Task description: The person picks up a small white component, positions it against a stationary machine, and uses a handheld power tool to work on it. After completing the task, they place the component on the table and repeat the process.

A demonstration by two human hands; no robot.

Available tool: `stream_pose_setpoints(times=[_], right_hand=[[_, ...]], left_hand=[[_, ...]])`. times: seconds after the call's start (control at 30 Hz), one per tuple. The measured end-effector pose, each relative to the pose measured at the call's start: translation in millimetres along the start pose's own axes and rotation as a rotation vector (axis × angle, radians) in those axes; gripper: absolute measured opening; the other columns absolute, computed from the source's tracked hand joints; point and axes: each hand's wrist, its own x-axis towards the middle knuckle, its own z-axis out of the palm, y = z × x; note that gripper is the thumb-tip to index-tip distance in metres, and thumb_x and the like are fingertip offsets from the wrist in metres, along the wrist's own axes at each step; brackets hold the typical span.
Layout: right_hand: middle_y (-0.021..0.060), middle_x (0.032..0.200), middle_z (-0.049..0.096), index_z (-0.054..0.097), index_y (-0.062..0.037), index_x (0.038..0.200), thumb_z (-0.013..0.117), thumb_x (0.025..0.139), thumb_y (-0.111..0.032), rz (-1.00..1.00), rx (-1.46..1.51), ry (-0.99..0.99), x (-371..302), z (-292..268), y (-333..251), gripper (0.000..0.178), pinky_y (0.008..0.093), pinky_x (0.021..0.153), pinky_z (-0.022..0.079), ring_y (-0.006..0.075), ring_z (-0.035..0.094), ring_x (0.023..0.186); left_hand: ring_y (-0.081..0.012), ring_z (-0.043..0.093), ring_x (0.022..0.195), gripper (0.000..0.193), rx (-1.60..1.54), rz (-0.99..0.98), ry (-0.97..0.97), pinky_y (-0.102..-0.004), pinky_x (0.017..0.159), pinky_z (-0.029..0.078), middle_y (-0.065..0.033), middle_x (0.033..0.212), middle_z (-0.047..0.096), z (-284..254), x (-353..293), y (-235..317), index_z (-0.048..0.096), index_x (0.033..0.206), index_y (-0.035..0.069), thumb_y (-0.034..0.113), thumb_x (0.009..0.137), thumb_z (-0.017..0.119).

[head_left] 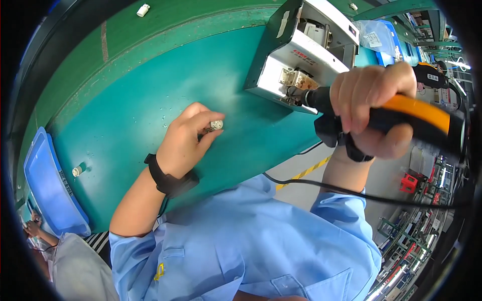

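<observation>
My left hand (187, 135) is over the green work mat (201, 65), thumb and fingers pinching a small whitish cylindrical connector (216, 124) with its round end showing. My right hand (374, 103) wraps round a black and orange electric screwdriver (416, 113). Its dark nose points left, to the front of a white and black screw feeder (301, 65), and its tip is at or very near the feeder's metal pick-up part (297, 79); whether they touch I cannot tell. A similar small white connector (77, 171) lies on the mat at the left.
A blue tray (57, 185) stands at the left edge. Another white piece (143, 10) lies beyond the mat. Behind the feeder are a clear plastic bag (375, 37) and a blue bin. A black cable (351, 193) crosses before my right forearm. A co-worker's hand (33, 227) shows lower left.
</observation>
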Motion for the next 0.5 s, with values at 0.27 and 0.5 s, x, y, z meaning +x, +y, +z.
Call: stream_pose_setpoints(times=[0.27,0.5], right_hand=[[0.0013,0.056,0.044,0.047,-0.0034,0.100,0.049,0.097,-0.038,0.231,0.175,0.492,7.5,16.7,6.0,0.035,0.0284,0.046,0.038,0.0129,0.042,0.044],[-0.0017,0.059,0.043,0.047,-0.0049,0.108,0.050,0.093,-0.055,0.038,0.199,0.190,-14.6,69.8,25.1,0.052,0.0264,0.051,0.035,0.0094,0.041,0.049]], left_hand=[[-0.0184,0.060,0.067,0.024,0.007,-0.014,0.020,-0.0291,0.061,0.052,-0.0079,0.086,0.055,5.9,2.7,-7.2,0.065,0.099,0.003,-0.003,0.077,0.073],[-0.0179,0.060,0.067,0.026,-0.092,0.001,0.022,-0.0296,0.060,0.052,-0.0075,0.085,0.055,6.6,4.3,-11.7,0.065,0.099,0.004,-0.002,0.075,0.074]])
